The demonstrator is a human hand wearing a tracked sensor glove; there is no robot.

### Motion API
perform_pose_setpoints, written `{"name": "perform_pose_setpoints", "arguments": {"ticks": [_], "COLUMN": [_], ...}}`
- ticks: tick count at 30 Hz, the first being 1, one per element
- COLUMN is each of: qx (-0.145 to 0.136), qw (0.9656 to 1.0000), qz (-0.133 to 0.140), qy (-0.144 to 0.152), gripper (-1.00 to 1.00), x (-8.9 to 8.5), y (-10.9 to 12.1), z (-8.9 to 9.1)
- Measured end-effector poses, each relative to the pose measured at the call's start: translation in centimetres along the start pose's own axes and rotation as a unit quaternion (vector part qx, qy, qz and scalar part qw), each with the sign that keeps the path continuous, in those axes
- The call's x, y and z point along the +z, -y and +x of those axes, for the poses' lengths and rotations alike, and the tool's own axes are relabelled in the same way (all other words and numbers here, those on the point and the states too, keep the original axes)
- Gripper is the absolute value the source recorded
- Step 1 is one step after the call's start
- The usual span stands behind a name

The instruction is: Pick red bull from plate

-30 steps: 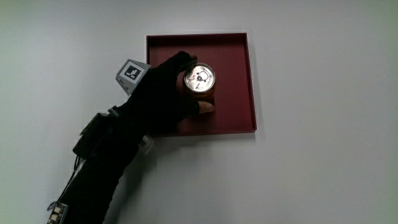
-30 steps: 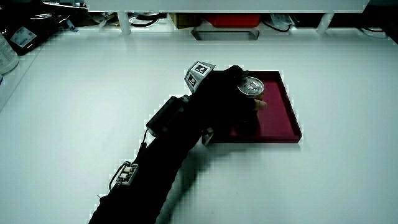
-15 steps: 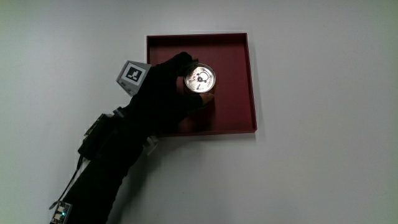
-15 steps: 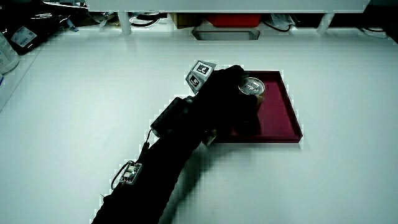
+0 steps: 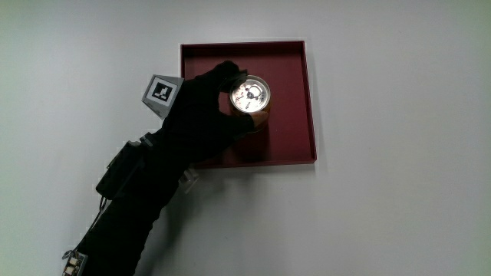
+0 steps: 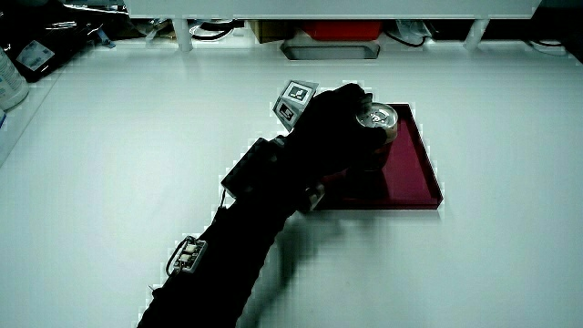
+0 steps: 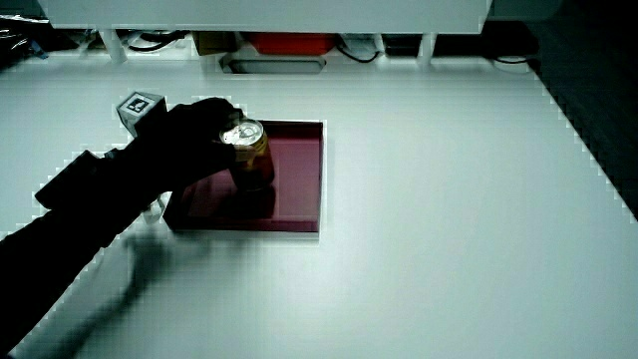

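Note:
The red bull can (image 5: 250, 95) is upright, its silver lid facing up, over the dark red square plate (image 5: 293, 73). The gloved hand (image 5: 205, 116) is wrapped around the can's side, shut on it. In both side views the can (image 6: 376, 118) (image 7: 251, 156) hangs slightly above the plate (image 6: 412, 169) (image 7: 301, 172), with its shadow on the plate under it. The hand (image 6: 332, 137) (image 7: 184, 140) reaches in from the plate's edge, forearm running back toward the person. The glove hides much of the can's body.
The patterned cube (image 5: 162, 93) sits on the back of the hand. Bare white table surrounds the plate. A low partition (image 6: 328, 9) with cables and a red object (image 6: 339, 30) under it lines the table's edge farthest from the person.
The hand has stayed shut on the can and has raised it a little off the plate, away from the person. The plate has not moved.

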Motion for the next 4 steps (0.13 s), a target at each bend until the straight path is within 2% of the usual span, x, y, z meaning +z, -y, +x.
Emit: {"name": "perform_pose_setpoints", "arguments": {"ticks": [1, 2, 3, 4], "qx": [0.014, -0.004, -0.051, -0.098], "qw": [0.9999, 0.9981, 0.9972, 0.994], "qz": [-0.004, -0.011, -0.005, 0.001], "qy": [0.006, 0.061, 0.055, 0.049], "gripper": [1.0, 1.0, 1.0, 1.0], "x": [-0.5, -1.3, -1.8, -2.4], "y": [0.0, -0.3, -0.7, -1.1], "z": [0.6, 0.9, 0.4, -0.1]}}
